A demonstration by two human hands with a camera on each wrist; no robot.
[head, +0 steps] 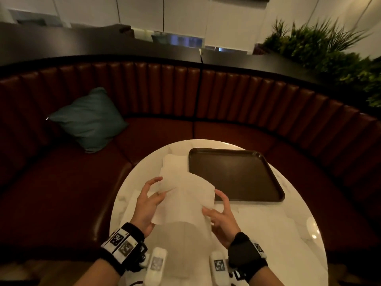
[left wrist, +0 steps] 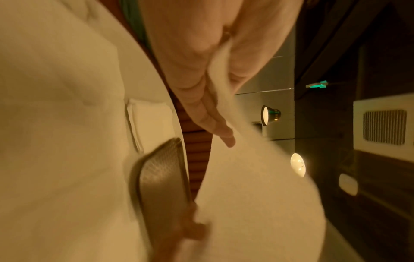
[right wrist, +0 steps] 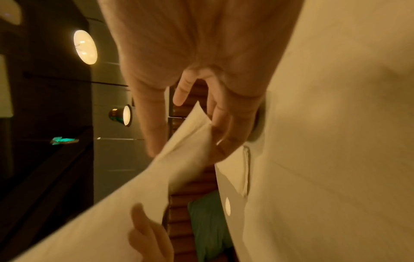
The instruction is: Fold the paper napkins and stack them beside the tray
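The left hand (head: 147,205) grasps the left edge of a white paper napkin (head: 185,200) between thumb and fingers. The napkin is lifted above the round white table (head: 278,228) and bends in an arc between both hands. The right hand (head: 221,220) pinches its right edge with curled fingers. Beyond the left hand, a stack of folded napkins (head: 175,163) lies on the table, just beside the left edge of the dark tray (head: 235,174). The tray is beyond the right hand.

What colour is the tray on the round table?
Dark brown rectangular tray, clearest in the head view.
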